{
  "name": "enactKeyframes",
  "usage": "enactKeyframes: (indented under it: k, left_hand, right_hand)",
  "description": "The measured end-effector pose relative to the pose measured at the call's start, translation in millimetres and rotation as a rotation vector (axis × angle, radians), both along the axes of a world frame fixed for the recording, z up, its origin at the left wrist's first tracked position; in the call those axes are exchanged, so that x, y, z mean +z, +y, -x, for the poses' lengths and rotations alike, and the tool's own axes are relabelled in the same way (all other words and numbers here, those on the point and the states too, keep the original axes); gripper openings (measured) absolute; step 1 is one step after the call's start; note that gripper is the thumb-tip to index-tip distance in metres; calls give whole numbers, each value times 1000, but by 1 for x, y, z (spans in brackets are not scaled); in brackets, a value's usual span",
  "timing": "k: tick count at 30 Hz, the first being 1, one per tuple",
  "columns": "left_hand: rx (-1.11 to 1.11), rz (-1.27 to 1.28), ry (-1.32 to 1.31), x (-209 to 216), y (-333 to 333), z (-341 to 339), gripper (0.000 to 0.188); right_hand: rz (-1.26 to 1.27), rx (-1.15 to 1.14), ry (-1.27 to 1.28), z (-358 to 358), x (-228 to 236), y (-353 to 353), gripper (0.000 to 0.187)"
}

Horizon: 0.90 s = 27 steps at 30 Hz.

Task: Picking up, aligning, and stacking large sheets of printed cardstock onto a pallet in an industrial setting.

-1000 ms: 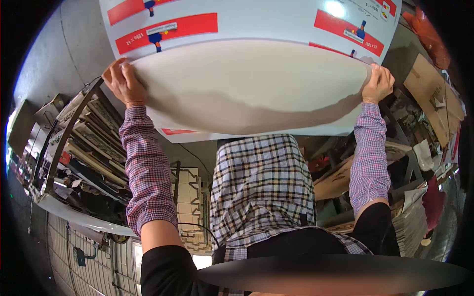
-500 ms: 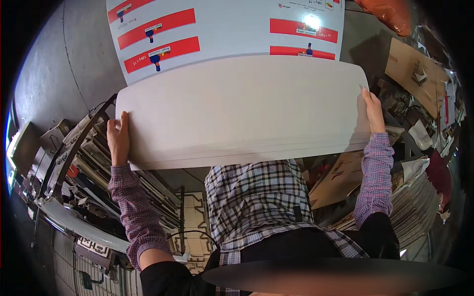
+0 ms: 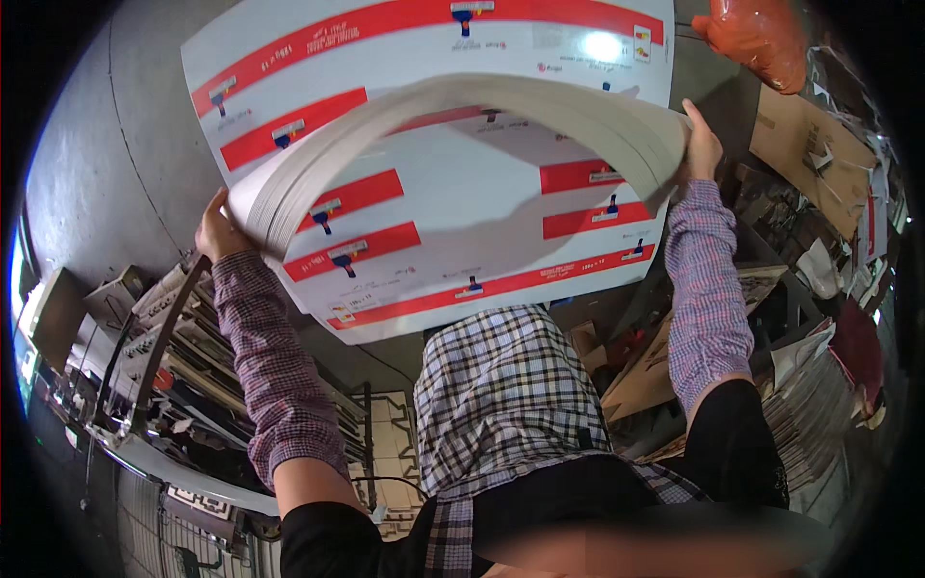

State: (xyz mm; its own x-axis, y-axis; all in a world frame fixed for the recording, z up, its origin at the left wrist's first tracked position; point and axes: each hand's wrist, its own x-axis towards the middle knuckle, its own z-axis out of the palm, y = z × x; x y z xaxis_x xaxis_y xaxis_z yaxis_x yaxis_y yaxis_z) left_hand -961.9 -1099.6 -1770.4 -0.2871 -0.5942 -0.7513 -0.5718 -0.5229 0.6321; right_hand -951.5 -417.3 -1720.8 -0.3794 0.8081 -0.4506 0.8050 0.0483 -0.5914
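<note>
I hold a thick sheaf of large white sheets (image 3: 482,101) by its two ends, bowed upward into an arch. My left hand (image 3: 220,234) grips the left end where the sheet edges fan out. My right hand (image 3: 700,144) grips the right end. Under the arch lies a stack of white printed sheets (image 3: 453,231) with red bands and small blue marks. Both my sleeves are checked purple.
A rack of stacked boards and papers (image 3: 183,347) stands at the left. Cardboard pieces (image 3: 809,154) and paper piles (image 3: 819,405) fill the right. An orange plastic bag (image 3: 761,39) hangs at the top right. Grey floor (image 3: 106,144) shows at the upper left.
The sheaf, held flat half a second ago, is now bent into an arch, showing the printed stack beneath. My right hand has moved up, my left has shifted slightly up.
</note>
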Motion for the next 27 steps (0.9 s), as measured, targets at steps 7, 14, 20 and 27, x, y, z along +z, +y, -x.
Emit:
enactKeyframes:
  k: [7,14,20,27]
  left_hand:
    - [265,538,-252,-32,13,23,32]
    - [104,461,-620,-62,99,53,32]
    - [-187,381,-308,-117,6,28,24]
    - [-276,278,33,70,-32,-133,32]
  right_hand:
    - [-301,-235,-159,29,-30,-60,58]
    - [-477,-103,-281,31,-6,6,62]
    - [-237,-7,-216,28,-17,-1,73]
    - [-37,85,-96,-130,70,-4,54]
